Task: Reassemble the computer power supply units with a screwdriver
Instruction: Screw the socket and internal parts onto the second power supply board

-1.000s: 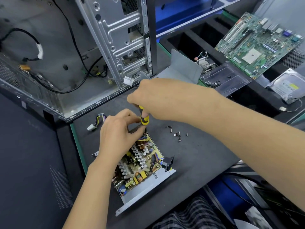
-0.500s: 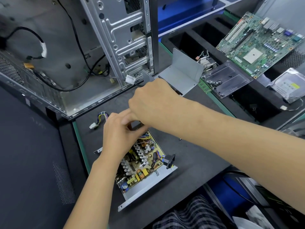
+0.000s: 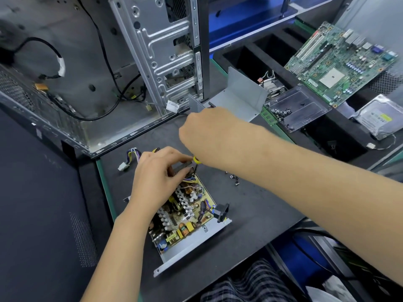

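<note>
From the head camera I see the power supply (image 3: 187, 216) lying open on the desk (image 3: 250, 205). My left hand (image 3: 157, 182) pinches its far edge; my right hand (image 3: 209, 136) is clamped on the screwdriver (image 3: 197, 160), loose screws (image 3: 234, 178) nearby.

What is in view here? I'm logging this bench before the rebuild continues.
power supply board: one, yellow, in a grey tray on the mat
loose screws: several, dark, on the mat right of the board
screwdriver: one, yellow and black, over the board's far end
computer case: one, grey, open, far left
metal cover: one, grey, behind the hands
motherboard: one, green, far right
hard drive: one, silver, right edge
left hand: on the board
right hand: gripping the screwdriver
</note>
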The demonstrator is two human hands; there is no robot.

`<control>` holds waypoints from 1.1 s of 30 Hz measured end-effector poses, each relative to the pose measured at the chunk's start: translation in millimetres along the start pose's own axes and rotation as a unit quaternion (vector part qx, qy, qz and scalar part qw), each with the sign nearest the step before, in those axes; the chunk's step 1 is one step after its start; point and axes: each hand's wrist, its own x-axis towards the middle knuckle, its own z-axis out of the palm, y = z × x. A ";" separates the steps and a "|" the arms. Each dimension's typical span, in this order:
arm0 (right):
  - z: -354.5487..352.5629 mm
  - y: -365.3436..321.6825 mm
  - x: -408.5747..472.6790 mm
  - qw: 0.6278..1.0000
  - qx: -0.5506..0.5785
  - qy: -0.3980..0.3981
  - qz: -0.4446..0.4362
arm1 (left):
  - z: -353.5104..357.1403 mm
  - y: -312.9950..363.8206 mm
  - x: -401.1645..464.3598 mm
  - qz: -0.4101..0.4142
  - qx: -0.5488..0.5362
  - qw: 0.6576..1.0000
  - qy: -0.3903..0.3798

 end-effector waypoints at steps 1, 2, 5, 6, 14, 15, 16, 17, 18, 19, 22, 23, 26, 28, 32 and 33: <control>4.1 -2.1 1.8 0.999 -0.012 -0.031 -0.004 | 0.5 0.1 -0.6 0.002 0.011 1.000 0.002; 10.7 -6.1 2.4 0.998 -0.018 -0.050 -0.015 | 0.7 0.4 -2.6 0.001 0.025 1.000 0.005; 21.5 -3.4 -5.7 0.994 -0.001 -0.106 0.009 | -0.2 -4.6 -17.3 0.002 0.060 0.996 0.068; 22.4 3.6 -10.3 0.995 0.014 -0.100 0.025 | -1.0 -5.4 -25.7 0.002 0.061 0.994 0.094; 50.3 34.2 -17.7 0.931 0.335 -0.067 0.132 | -2.7 4.1 -29.9 -0.242 -0.092 0.961 0.101; 57.6 28.0 -14.9 0.901 0.412 -0.038 0.133 | -5.9 8.0 -20.9 -0.214 -0.099 0.968 0.086; 63.6 20.2 -12.6 0.861 0.492 0.000 0.131 | -10.1 12.2 -12.5 -0.186 -0.100 0.975 0.070; 67.7 12.7 -11.0 0.811 0.569 0.038 0.128 | -13.4 13.9 -4.5 -0.160 -0.105 0.980 0.048; 70.1 6.1 -10.0 0.757 0.639 0.066 0.123 | -15.2 12.8 2.2 -0.143 -0.120 0.982 0.025; 72.0 0.8 -9.3 0.712 0.688 0.077 0.117 | -16.5 10.6 8.4 -0.136 -0.149 0.980 -0.001; 81.7 -11.7 -4.1 0.696 0.705 0.080 0.110 | -14.8 7.0 21.2 -0.156 -0.182 0.967 -0.088; 86.6 -14.2 -0.7 0.726 0.669 0.097 0.126 | -13.2 6.8 23.9 -0.158 -0.180 0.965 -0.108; 100.7 -13.5 8.8 0.787 0.563 0.148 0.206 | -10.3 6.5 24.6 -0.142 -0.159 0.970 -0.114; 109.3 -7.6 12.2 0.760 0.590 0.139 0.234 | -11.9 2.3 14.7 -0.145 -0.121 0.976 -0.110; 113.7 -1.0 24.1 0.602 0.773 0.052 0.194 | -10.8 -12.4 -21.3 -0.164 0.003 0.985 -0.044; 113.8 0.8 29.0 0.569 0.799 0.031 0.193 | -9.5 -15.4 -30.8 -0.171 -0.004 0.985 -0.019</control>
